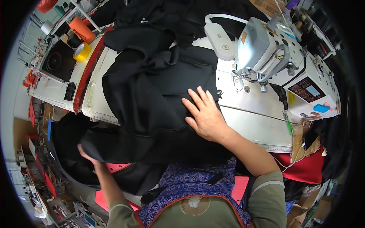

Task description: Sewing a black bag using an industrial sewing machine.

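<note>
A black garment (148, 110) is spread across the middle of the frame, draped over the white counter (254, 131) and hanging past its near edge toward the lower left. It is pressed by the right hand (207, 119), which is laid flat with fingers spread and nothing gripped. The left hand (89, 155) is set at the cloth's lower-left edge; its fingers are partly hidden, so whether the cloth is grasped cannot be told.

Seam lines and a pocket-like slit are already formed, and the garment appears largely assembled. Loose threads (219, 94) are left at its right edge. No cloth is placed under the needle of the sewing machine (266, 49), upper right; how much stitching is left cannot be judged.

The garment's far side is crowded by more black cloth (152, 17) at the top, and where one ends is unclear. The space right of it is taken up by the machine and a white lamp (220, 41). A yellow tape roll (81, 52) and an orange container (81, 30) are kept at upper left, well apart.
</note>
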`<state>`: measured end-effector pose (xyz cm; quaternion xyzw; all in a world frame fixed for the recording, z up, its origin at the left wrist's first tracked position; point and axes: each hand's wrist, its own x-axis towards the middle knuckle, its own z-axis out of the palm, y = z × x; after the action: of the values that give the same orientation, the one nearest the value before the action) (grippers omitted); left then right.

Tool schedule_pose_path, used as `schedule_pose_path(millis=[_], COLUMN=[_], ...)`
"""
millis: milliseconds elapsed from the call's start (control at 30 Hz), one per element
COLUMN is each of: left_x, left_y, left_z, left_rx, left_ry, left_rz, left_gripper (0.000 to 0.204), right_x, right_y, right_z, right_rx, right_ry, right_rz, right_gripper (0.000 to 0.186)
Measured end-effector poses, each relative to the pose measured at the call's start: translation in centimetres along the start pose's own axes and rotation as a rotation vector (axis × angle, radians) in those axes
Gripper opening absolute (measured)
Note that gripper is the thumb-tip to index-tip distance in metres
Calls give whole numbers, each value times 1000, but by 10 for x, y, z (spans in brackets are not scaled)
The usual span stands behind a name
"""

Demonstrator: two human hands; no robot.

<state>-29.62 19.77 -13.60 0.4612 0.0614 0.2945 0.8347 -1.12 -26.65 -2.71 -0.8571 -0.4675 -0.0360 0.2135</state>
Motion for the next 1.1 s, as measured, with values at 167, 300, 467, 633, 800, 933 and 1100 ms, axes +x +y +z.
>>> schedule_pose_path(millis=[167, 300, 467, 633, 800, 933, 1100], left_x=[138, 231, 329, 152, 124, 125, 115], left_y=[107, 133, 94, -10, -41, -25, -21], left_z=[156, 299, 334, 404, 313, 295, 305], left_rx=[1198, 1494, 2123, 1382, 1681, 1728, 1674], left_ry=[387, 370, -127, -1156, -1124, -1136, -1142], left_rz=[985, 1231, 1408, 959, 654, 475, 392], left_gripper=[13, 19, 31, 31, 41, 42, 71], right_x=[15, 32, 39, 39, 44, 46, 57], right_y=[-29, -43, -39, -22, -22, -17, -12], right_z=[20, 33, 40, 36, 37, 35, 25], right_rx=[-120, -118, -112, -125, -113, -54, -33], right_ry=[24, 89, 82, 90, 131, 121, 108], right_rz=[32, 52, 102, 197, 165, 185, 197], right_gripper=[63, 66, 75, 80, 82, 70, 59])
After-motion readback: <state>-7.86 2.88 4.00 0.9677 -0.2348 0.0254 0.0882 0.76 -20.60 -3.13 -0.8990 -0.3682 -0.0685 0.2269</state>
